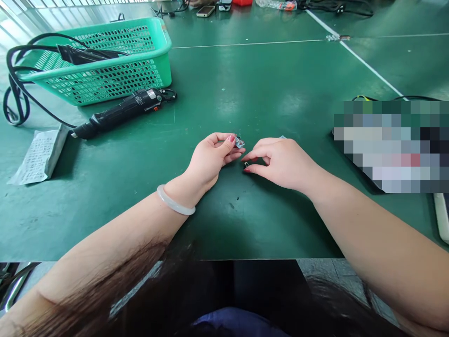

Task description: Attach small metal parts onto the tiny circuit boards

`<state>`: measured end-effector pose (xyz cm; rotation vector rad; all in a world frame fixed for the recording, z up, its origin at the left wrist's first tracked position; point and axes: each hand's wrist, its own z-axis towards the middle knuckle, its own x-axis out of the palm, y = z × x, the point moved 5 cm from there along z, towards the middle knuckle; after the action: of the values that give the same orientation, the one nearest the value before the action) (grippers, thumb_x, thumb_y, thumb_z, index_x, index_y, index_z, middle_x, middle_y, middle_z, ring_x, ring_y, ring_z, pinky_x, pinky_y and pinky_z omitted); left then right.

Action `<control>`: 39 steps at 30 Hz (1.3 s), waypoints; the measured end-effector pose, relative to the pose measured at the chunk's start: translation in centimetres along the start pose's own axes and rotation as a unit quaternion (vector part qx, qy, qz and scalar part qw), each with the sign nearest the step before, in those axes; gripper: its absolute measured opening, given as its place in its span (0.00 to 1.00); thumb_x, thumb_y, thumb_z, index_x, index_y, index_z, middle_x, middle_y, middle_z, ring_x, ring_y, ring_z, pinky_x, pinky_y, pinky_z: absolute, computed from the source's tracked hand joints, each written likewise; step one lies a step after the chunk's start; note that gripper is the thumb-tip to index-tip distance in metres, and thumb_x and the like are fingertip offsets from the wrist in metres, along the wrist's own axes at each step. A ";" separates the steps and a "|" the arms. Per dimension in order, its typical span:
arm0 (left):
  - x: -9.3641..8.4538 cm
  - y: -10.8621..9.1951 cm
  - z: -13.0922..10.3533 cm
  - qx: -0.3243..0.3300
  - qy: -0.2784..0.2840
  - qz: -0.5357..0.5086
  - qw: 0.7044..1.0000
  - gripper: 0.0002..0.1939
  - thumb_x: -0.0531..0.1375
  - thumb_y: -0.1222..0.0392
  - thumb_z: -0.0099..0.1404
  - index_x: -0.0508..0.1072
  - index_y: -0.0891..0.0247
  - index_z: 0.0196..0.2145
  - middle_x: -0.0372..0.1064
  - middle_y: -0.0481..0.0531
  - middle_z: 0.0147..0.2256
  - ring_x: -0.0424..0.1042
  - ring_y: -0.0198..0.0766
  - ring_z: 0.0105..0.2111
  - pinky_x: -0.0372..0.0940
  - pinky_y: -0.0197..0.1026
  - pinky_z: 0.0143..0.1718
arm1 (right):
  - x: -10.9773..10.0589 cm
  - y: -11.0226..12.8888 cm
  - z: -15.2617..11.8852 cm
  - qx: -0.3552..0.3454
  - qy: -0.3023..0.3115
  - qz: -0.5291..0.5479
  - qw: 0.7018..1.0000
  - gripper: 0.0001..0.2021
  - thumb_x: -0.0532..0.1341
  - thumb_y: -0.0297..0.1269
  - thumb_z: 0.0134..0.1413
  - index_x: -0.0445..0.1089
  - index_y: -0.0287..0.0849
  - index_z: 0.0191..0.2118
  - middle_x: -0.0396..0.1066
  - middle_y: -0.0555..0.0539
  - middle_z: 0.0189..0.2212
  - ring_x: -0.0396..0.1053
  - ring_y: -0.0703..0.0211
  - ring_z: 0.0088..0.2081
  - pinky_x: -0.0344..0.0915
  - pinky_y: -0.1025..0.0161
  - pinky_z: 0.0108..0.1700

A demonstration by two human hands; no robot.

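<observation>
My left hand (pixel 215 157), with a pale bangle (pixel 175 201) at the wrist, pinches a small bluish part (pixel 239 142) between thumb and fingers above the green table (pixel 217 229). To its right, my right hand (pixel 277 161) holds a tiny dark piece with a light edge (pixel 246 164) between thumb and forefinger. The fingertips of the two hands are close together, and the two small parts are apart. A bit of something light blue (pixel 282 137) shows just behind my right hand, mostly hidden by it.
A green basket (pixel 112 77) with black cables stands at the back left. In front of it lie a black electric screwdriver (pixel 122 112) and a paper-covered block (pixel 40 154). A blurred-out item (pixel 396 150) is at the right. A phone (pixel 206 11) lies at the far edge.
</observation>
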<state>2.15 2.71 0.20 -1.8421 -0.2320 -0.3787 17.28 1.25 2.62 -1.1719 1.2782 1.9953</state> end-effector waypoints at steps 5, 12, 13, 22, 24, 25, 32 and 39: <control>0.0 0.1 0.0 0.004 0.000 -0.001 1.000 0.06 0.59 0.68 0.70 0.71 0.66 0.33 0.76 0.47 0.29 0.77 0.28 0.34 0.70 0.37 0.50 | 0.5 0.2 0.2 -0.012 0.012 -0.014 1.000 0.06 0.67 0.30 0.54 0.82 0.45 0.31 0.78 0.49 0.32 0.71 0.60 0.33 0.63 0.60 0.35; 0.0 -0.1 -0.1 0.000 -0.011 0.003 1.000 0.05 0.62 0.68 0.68 0.72 0.68 0.32 0.76 0.49 0.29 0.77 0.28 0.32 0.71 0.36 0.47 | -0.1 0.3 0.3 -0.020 -0.024 0.044 0.999 0.04 0.68 0.31 0.53 0.80 0.44 0.29 0.74 0.50 0.29 0.66 0.63 0.28 0.60 0.61 0.31; 0.0 -0.1 -0.1 -0.002 -0.012 0.004 1.000 0.05 0.62 0.68 0.68 0.72 0.68 0.32 0.76 0.49 0.29 0.76 0.28 0.32 0.71 0.36 0.47 | -0.5 0.1 0.3 -0.016 -0.050 0.063 0.997 0.03 0.68 0.31 0.53 0.80 0.45 0.30 0.74 0.50 0.29 0.65 0.64 0.27 0.60 0.61 0.31; 0.4 0.0 -0.3 0.004 0.013 0.042 0.999 0.07 0.67 0.65 0.63 0.72 0.67 0.30 0.75 0.47 0.27 0.75 0.28 0.30 0.71 0.39 0.47 | -1.6 -0.2 -0.1 -0.005 -0.171 0.119 0.978 0.04 0.68 0.35 0.53 0.82 0.47 0.31 0.75 0.49 0.30 0.63 0.64 0.26 0.60 0.62 0.27; 0.4 0.0 -0.4 0.007 0.012 0.047 0.999 0.08 0.68 0.65 0.63 0.72 0.67 0.29 0.75 0.47 0.27 0.75 0.28 0.30 0.71 0.39 0.47 | -1.6 -0.2 -0.1 -0.005 -0.174 0.110 0.979 0.05 0.68 0.37 0.54 0.81 0.47 0.30 0.76 0.49 0.30 0.63 0.64 0.25 0.60 0.61 0.27; 0.4 0.1 -0.4 0.009 0.010 0.049 0.999 0.08 0.68 0.65 0.63 0.72 0.67 0.29 0.75 0.48 0.27 0.76 0.28 0.30 0.71 0.39 0.47 | -1.6 -0.2 -0.1 -0.005 -0.176 0.107 0.979 0.05 0.67 0.37 0.54 0.81 0.47 0.30 0.76 0.49 0.30 0.63 0.63 0.25 0.60 0.61 0.27; 0.3 0.0 -0.4 0.016 0.006 0.054 0.998 0.10 0.68 0.65 0.63 0.70 0.67 0.27 0.75 0.48 0.28 0.76 0.29 0.30 0.71 0.39 0.46 | -1.6 -0.1 -0.3 -0.009 -0.178 0.092 0.980 0.05 0.68 0.34 0.54 0.81 0.47 0.29 0.76 0.50 0.29 0.65 0.63 0.25 0.60 0.60 0.27; 0.3 0.0 -0.3 0.011 0.009 0.044 0.999 0.11 0.69 0.65 0.62 0.70 0.66 0.27 0.75 0.48 0.27 0.76 0.29 0.31 0.71 0.39 0.47 | -1.8 0.7 -0.6 -0.029 -0.197 0.037 0.979 0.08 0.66 0.34 0.56 0.83 0.50 0.31 0.80 0.51 0.28 0.72 0.58 0.28 0.65 0.59 0.30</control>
<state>2.36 2.40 0.40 -1.8192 -0.1422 -0.3289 17.85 0.48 4.40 -0.7090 1.0770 2.1932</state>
